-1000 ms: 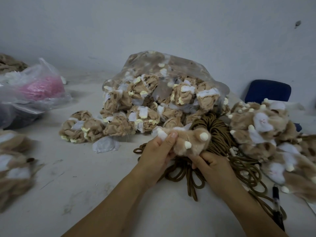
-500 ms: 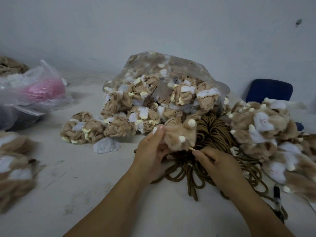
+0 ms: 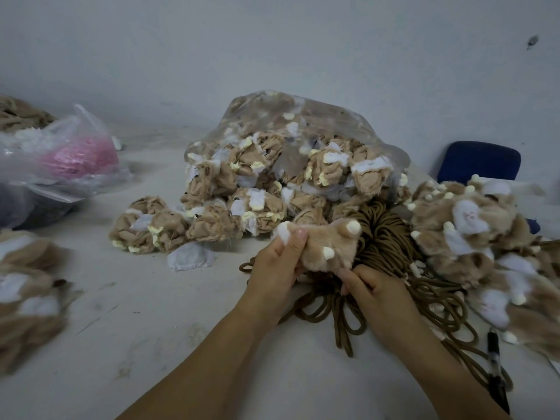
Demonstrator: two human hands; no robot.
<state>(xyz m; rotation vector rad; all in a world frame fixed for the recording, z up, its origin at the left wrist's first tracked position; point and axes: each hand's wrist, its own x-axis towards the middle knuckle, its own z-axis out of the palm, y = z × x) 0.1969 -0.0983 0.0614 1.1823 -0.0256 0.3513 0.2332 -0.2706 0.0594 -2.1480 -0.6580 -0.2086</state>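
1. The left hand [image 3: 274, 269] pinches the tan plush skin [image 3: 322, 247] at its upper edge, thumb on top, steadying it above the desk [image 3: 127, 334].
2. The right hand [image 3: 374, 287] grips its lower end, likely to work the opening.
3. The brown cords [image 3: 385, 241] lie just behind, within easy reach, probably for threading.

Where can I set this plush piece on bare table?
Front left: bare table between the left forearm, the left-edge plush pile and the loose plush skins. A strip between pink-filled bag and clear bag. Crowded right of the held plush piece: cord bundle, plush toys, pen.
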